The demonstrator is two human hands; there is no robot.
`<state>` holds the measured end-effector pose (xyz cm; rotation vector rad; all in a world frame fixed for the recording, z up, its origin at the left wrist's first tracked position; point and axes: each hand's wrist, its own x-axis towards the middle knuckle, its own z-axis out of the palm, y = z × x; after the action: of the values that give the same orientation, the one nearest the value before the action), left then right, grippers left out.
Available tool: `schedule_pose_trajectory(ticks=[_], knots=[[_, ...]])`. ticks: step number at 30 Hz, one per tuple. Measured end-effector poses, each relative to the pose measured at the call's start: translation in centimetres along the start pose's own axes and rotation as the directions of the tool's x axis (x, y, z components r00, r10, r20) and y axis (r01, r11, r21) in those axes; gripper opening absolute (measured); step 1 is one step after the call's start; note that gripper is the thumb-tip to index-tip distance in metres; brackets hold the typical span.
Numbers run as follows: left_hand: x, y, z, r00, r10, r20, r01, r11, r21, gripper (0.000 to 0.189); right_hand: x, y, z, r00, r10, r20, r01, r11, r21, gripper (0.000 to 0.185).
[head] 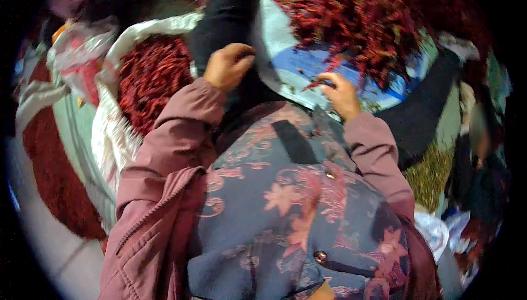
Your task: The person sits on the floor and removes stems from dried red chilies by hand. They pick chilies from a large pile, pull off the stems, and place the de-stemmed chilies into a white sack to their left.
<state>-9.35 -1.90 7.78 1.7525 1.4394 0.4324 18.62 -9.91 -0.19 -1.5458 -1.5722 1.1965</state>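
My right hand (341, 95) holds a dried red chili pepper (311, 86) between thumb and fingers, over the near edge of a blue and white sheet (296, 64). A large heap of dried red chilies (354, 20) lies on that sheet, beyond the hand. My left hand (229, 66) is raised above my dark-trousered leg, its fingers curled; whether something small is between them cannot be made out. To the left of it stands a white woven sack (110, 133), its mouth rolled back, full of red chilies (154, 79).
Further left are a clear plastic bag (84, 49) with red contents and a dark red mass (57, 176) on the floor. Greenish stems (430, 174) lie in a pile at the right, near white plastic bags (430, 234). A person in dark clothing (477, 168) is at the far right.
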Motion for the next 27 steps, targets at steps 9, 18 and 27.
schedule_pose_trajectory(ticks=[9,18,27], knots=[[5.7,4.6,13.6,0.867,-0.075,0.493,0.364,0.771,-0.522,0.018,-1.2,-1.6,0.3,0.997,0.063,0.037,-0.069,0.983,0.168,0.015],[3.7,5.5,14.3,0.938,0.201,0.281,-0.195,0.98,-0.049,0.016,0.6,-1.3,-1.0,0.88,0.475,-0.01,-0.317,0.603,0.732,0.017],[3.2,4.8,15.6,0.822,0.477,0.312,-0.551,0.804,0.222,0.013,0.2,0.4,-0.9,0.895,0.442,-0.052,-0.283,0.657,0.699,0.012]])
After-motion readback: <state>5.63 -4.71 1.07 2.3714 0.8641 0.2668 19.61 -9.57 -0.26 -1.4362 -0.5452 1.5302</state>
